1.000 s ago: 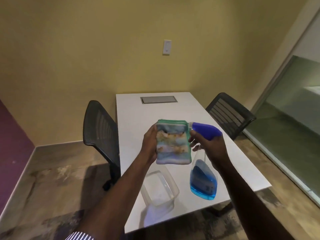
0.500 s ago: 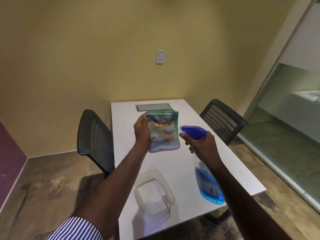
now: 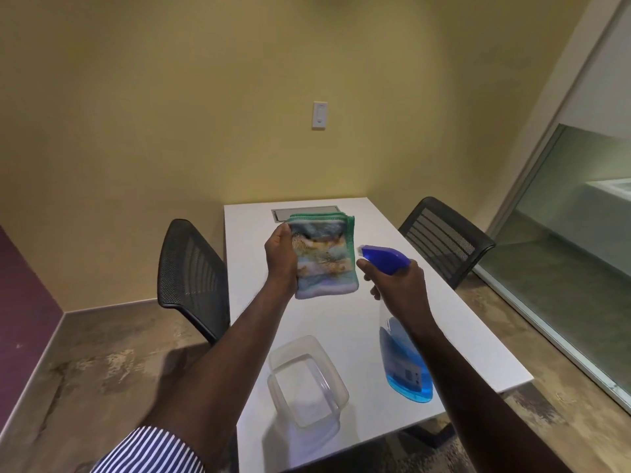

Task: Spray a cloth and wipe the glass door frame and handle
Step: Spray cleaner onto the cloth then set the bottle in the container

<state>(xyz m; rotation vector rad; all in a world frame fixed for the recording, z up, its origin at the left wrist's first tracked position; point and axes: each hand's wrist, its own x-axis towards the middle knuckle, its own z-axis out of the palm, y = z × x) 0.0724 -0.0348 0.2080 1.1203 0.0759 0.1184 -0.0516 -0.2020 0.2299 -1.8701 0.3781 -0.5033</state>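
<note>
My left hand holds a folded cloth upright over the white table; the cloth is patterned in blue and tan with a green edge. My right hand grips a spray bottle with a blue trigger head and blue liquid. The nozzle points left at the cloth, a short gap away. A glass wall with a pale frame runs along the right side of the room. No door handle is in view.
A clear plastic tub sits on the white table near its front edge. Black mesh chairs stand left and right of the table. A wall switch is on the yellow back wall.
The view has tilted up. The cloth and the bottle have moved further from me, and a small gap has opened between nozzle and cloth. Both grips are unchanged.
</note>
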